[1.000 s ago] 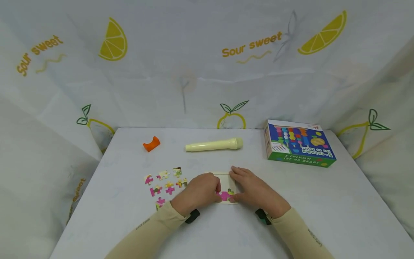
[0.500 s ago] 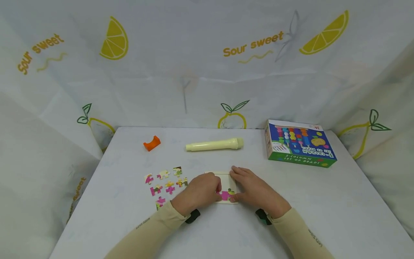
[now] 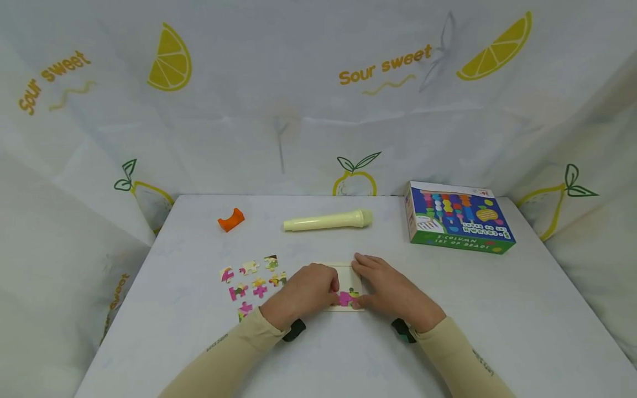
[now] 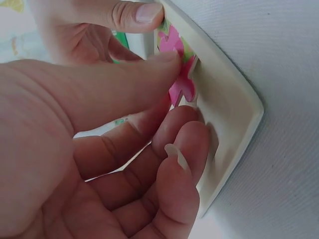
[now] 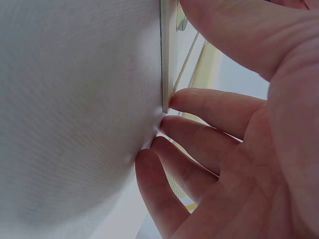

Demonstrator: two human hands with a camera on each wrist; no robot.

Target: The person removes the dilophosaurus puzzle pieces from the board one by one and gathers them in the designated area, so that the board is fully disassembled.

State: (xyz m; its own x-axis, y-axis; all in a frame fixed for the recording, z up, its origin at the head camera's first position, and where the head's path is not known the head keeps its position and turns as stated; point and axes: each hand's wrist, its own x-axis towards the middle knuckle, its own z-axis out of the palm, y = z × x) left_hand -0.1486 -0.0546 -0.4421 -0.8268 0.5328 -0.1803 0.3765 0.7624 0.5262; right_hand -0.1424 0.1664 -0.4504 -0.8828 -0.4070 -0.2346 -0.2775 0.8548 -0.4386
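My left hand (image 3: pixel 304 290) pinches a pink jigsaw piece (image 4: pixel 183 85) between thumb and fingers, tilted over the floor of a shallow cream puzzle tray (image 3: pixel 348 275). Pink-and-green pieces (image 3: pixel 345 298) lie along the tray's near side, partly hidden by both thumbs. At the tray's right side rests my right hand (image 3: pixel 395 290), its thumb over the near right corner and its fingers stretched along the edge. In the right wrist view the index fingertip touches the tray's rim, and the other fingertips reach down to the white tabletop.
Several loose jigsaw pieces (image 3: pixel 259 288) are spread left of my left hand. Farther back are an orange curved block (image 3: pixel 231 220), a pale yellow toy microphone (image 3: pixel 327 221) and a blue-and-green bead set box (image 3: pixel 459 216). A white printed cloth (image 3: pixel 249 110) hangs behind the table.
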